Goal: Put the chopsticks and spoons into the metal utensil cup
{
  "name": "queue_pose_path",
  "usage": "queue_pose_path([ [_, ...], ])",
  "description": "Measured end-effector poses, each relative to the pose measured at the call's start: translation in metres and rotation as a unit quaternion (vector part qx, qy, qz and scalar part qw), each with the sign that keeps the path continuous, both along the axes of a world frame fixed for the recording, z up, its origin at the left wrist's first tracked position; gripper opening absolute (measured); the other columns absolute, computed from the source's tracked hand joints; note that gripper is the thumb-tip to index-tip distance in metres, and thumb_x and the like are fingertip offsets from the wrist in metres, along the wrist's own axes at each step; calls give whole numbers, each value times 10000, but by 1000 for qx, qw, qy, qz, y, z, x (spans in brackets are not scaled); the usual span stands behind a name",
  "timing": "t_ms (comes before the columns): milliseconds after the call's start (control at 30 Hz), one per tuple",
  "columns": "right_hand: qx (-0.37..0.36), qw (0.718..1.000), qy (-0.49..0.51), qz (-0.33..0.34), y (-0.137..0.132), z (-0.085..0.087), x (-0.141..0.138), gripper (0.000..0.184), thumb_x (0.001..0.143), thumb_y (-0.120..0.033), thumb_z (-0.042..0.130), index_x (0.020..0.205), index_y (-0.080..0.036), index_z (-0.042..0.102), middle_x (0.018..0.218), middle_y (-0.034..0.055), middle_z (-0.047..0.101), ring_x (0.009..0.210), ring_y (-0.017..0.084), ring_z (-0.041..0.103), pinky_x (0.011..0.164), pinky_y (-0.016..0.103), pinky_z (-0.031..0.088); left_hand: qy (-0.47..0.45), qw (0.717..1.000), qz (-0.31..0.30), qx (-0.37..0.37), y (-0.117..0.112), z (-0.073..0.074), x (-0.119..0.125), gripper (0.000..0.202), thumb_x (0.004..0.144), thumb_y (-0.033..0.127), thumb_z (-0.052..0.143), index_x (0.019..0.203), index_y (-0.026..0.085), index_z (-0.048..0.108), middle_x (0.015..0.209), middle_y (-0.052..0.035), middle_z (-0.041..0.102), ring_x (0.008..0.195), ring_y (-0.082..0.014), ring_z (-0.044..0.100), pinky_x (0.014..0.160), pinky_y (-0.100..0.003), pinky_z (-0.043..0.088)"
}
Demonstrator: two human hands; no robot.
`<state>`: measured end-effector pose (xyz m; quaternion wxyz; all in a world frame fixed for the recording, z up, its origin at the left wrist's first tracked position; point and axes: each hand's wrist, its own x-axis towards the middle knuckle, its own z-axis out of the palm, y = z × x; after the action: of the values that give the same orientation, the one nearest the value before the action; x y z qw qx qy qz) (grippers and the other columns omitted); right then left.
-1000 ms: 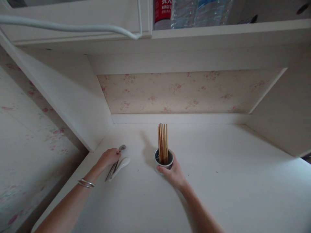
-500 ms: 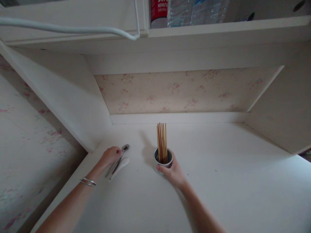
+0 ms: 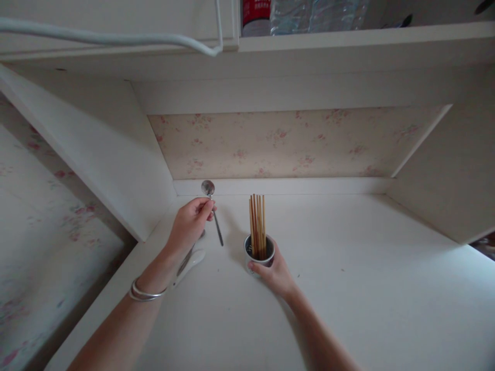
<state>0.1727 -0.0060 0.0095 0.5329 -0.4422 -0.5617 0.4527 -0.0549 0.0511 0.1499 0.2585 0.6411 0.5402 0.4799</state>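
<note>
My left hand (image 3: 190, 221) pinches a metal spoon (image 3: 212, 206) and holds it in the air, bowl up and handle pointing down to the right. Under that hand a white ceramic spoon (image 3: 191, 262) and another metal utensil (image 3: 186, 259) lie on the white desk top (image 3: 348, 288). My right hand (image 3: 275, 273) grips a small dark cup (image 3: 259, 253) with a white rim. Several wooden chopsticks (image 3: 258, 225) stand upright in the cup. The lifted spoon hangs a short way left of the cup.
A floral-papered back wall (image 3: 290, 144) and white side panels box in the desk. An overhead shelf (image 3: 348, 38) carries a red-labelled container (image 3: 253, 15) and plastic bottles (image 3: 309, 13). A white cable (image 3: 116, 38) runs across the upper left.
My left hand has lifted one metal spoon off the desk and raised it up and to the right, towards the cup. My right hand and the cup have stayed put.
</note>
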Motion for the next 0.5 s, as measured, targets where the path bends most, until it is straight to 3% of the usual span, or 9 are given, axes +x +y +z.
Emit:
queue_pose_path([
  [67, 2, 1000, 2, 1, -1, 2, 0, 806, 650, -377, 851, 1335, -264, 442, 1259, 83, 635, 1165, 295, 584, 1046, 500, 410, -77, 997, -23, 9, -4, 5, 22, 390, 850, 507, 566, 915, 132, 649, 835, -51, 702, 658, -124, 610, 661, -246, 497],
  [167, 11, 1000, 9, 8, -1, 4, 0, 784, 653, -371, 848, 1325, -266, 457, 1243, 70, 645, 1143, 283, 597, 1028, 472, 430, -125, 991, -48, -2, -8, -3, 49, 373, 847, 491, 589, 919, 133, 666, 824, -53, 711, 687, -132, 626, 660, -245, 503],
  [300, 21, 1000, 8, 8, -1, 6, -1, 756, 657, -349, 845, 1312, -275, 475, 1246, 62, 641, 1138, 278, 595, 1024, 463, 432, -96, 993, -60, -28, -13, -32, 66, 357, 854, 485, 587, 926, 153, 694, 849, -56, 733, 763, -162, 660, 695, -259, 504],
  [500, 26, 999, 19, 8, 0, 7, -2, 776, 640, -353, 851, 1315, -270, 479, 1274, 73, 630, 1172, 293, 583, 1030, 474, 436, -57, 993, -67, -75, -20, -78, 68, 327, 872, 461, 565, 925, 166, 696, 911, -59, 737, 854, -192, 675, 800, -293, 503],
])
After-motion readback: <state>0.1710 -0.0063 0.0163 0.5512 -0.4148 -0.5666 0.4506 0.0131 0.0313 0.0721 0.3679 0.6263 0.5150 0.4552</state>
